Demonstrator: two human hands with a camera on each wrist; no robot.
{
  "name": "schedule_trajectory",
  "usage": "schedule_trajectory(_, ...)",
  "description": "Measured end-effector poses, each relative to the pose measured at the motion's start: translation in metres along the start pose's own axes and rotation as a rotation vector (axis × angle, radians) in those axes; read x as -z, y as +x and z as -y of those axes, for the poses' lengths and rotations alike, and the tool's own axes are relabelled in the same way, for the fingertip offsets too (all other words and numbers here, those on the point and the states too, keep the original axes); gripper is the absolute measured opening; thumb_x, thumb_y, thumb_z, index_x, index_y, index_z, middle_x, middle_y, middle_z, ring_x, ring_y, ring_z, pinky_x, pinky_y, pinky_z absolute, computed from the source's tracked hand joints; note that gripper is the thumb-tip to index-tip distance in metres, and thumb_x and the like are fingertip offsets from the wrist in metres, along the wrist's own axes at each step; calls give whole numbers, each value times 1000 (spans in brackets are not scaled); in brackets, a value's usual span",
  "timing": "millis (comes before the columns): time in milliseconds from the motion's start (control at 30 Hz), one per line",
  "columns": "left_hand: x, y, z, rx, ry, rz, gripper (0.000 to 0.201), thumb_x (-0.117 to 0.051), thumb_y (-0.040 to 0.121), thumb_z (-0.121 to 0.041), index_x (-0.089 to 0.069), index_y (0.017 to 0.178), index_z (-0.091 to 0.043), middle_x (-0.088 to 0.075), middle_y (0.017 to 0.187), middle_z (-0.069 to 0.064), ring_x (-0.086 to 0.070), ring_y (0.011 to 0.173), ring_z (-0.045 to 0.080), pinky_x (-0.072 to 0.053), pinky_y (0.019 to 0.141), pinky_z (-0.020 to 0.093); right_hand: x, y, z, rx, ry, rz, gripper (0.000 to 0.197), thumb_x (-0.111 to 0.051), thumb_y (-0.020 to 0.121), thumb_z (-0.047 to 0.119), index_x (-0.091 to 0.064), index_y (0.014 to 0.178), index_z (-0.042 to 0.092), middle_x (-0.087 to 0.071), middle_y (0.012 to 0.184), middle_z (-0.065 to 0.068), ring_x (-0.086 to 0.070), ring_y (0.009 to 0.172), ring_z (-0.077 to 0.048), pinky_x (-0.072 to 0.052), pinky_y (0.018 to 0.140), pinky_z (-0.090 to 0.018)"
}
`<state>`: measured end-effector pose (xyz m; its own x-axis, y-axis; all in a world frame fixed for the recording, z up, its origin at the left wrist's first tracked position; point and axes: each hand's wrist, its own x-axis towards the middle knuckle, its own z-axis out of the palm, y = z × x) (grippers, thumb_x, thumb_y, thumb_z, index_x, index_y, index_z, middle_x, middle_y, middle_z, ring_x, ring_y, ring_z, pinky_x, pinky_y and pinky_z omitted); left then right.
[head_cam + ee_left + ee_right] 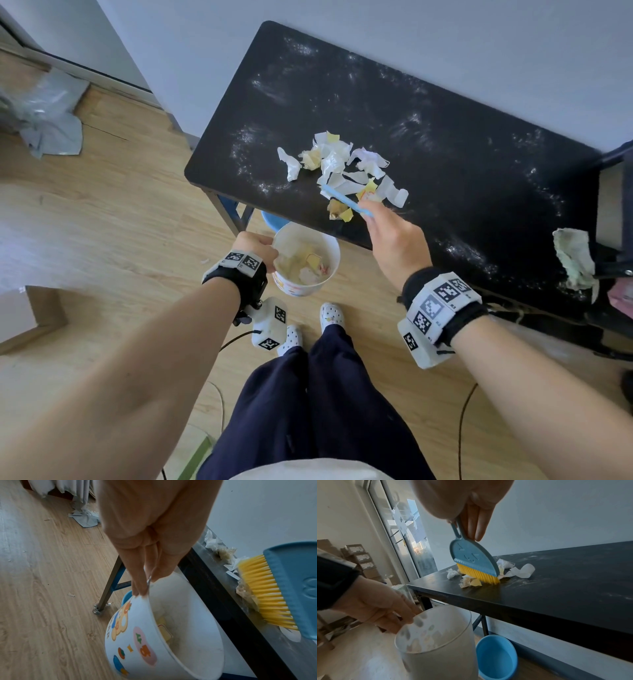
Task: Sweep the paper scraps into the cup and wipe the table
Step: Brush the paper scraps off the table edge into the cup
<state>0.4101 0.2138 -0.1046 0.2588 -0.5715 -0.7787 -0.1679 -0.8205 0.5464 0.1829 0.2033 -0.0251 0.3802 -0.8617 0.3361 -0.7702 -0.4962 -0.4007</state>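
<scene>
A pile of white and yellow paper scraps lies on the black table, near its front edge. My right hand grips the handle of a small blue brush whose yellow bristles rest on the table among the scraps. My left hand pinches the rim of a white paper cup with cartoon prints, held just below the table's front edge. Some scraps lie inside the cup.
A crumpled pale green cloth sits at the table's right end. White dust streaks cover the tabletop. A blue bowl stands on the wooden floor under the table. Grey plastic wrap lies at far left.
</scene>
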Motion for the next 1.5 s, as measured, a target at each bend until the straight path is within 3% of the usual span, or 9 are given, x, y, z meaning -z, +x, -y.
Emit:
schedule_trajectory(67,-3,1,2,12,-32,8,30,-56,74,11,-72,65,-13,-69,90,18,-70,90,36,-56,82,54,1,-3,5,47,27,14,27,-48,91,13,-66,104,-2,-71,84,-11,-69,67,-26,-56,50,-33)
schedule_trajectory(133,-6,-1,1,1,-51,15,26,-56,76,12,-75,79,-6,-66,90,16,-68,89,35,-56,84,54,4,-7,12,68,60,33,27,-48,91,13,-66,103,-2,-72,86,-10,-69,69,-23,-56,51,-32)
schedule_trajectory(267,-12,-6,-6,-19,-22,13,29,-57,77,9,-75,95,-6,-67,89,13,-69,88,33,-57,85,50,19,-9,13,-83,162,-32,28,-45,94,17,-65,105,1,-71,89,-6,-59,72,-11,-48,63,-19)
schedule_trajectory(467,-20,-4,-12,-15,16,-3,31,-57,77,6,-68,62,-20,-72,88,16,-71,91,35,-58,84,49,52,5,-23,-369,178,-195,18,-46,97,13,-61,106,9,-66,83,-2,-56,61,-13,-44,55,-22)
schedule_trajectory(733,-27,-4,-20,-21,52,-21,31,-58,78,6,-73,103,-6,-66,93,10,-68,92,31,-56,88,46,38,17,-63,-334,-84,41,17,-45,98,17,-54,109,9,-54,69,-9,-50,60,-31,-44,55,-36)
schedule_trajectory(1000,-31,-4,-15,-8,31,-31,29,-58,78,9,-72,100,-5,-65,95,9,-65,81,27,-58,84,47,2,-10,-38,-55,-91,-15,29,-45,87,13,-66,99,-1,-66,71,-10,-62,57,-25,-50,45,-28)
schedule_trajectory(1233,-30,-8,-14,6,15,-17,30,-58,79,7,-71,103,-5,-65,90,9,-66,79,27,-58,85,46,-7,-34,-16,117,-20,43,21,-57,80,1,-61,101,-1,-71,95,-16,-70,82,-26,-57,66,-28)
schedule_trajectory(1333,-31,-8,-13,10,-4,-20,23,-58,79,8,-71,82,-11,-63,78,6,-66,83,29,-56,87,49,-4,-44,-4,112,16,131,34,-69,70,-11,-65,103,-6,-69,99,-17,-68,87,-28,-58,72,-31)
schedule_trajectory(1500,-29,-9,-12,25,-12,-30,25,-57,80,6,-68,79,-17,-65,73,11,-70,91,35,-57,86,49,-2,-56,11,186,-13,172,29,-47,82,0,-67,103,-6,-70,101,-17,-68,92,-26,-55,81,-30)
